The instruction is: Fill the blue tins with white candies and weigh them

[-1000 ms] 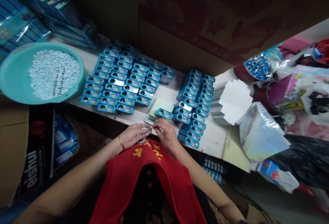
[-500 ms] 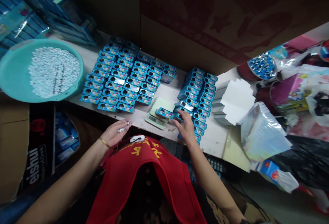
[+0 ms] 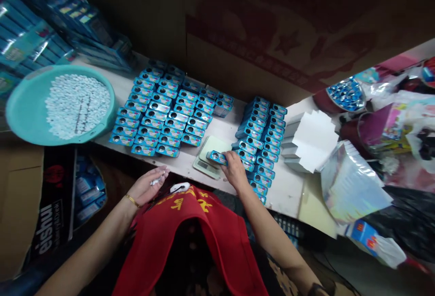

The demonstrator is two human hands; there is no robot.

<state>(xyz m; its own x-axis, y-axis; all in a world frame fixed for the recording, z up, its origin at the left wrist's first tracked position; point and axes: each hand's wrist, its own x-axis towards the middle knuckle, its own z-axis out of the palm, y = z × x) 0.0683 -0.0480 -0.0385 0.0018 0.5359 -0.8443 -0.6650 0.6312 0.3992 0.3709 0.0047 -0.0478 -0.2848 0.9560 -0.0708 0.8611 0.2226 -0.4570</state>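
Close in at seven o'clock, my left hand cups white tablets. At one o'clock my right hand pinches the blue tin sitting on the scale. Weighing looks in hand, and the next move calls for a steady grip.

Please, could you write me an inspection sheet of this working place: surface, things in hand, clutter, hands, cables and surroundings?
Surface: pale table, mostly covered; a bare strip shows between the tin blocks.
Job's things: blue tin lying on a green scale; white pieces; left tin block and right tin block, both in rows.
Clutter: teal basin holding white tablets; white card stack; foil bags.
Hands: left hand loosely cupped around the white pieces; right hand grips the blue tin's near end.
Cables: nothing seen.
Surroundings: cardboard wall behind the table.
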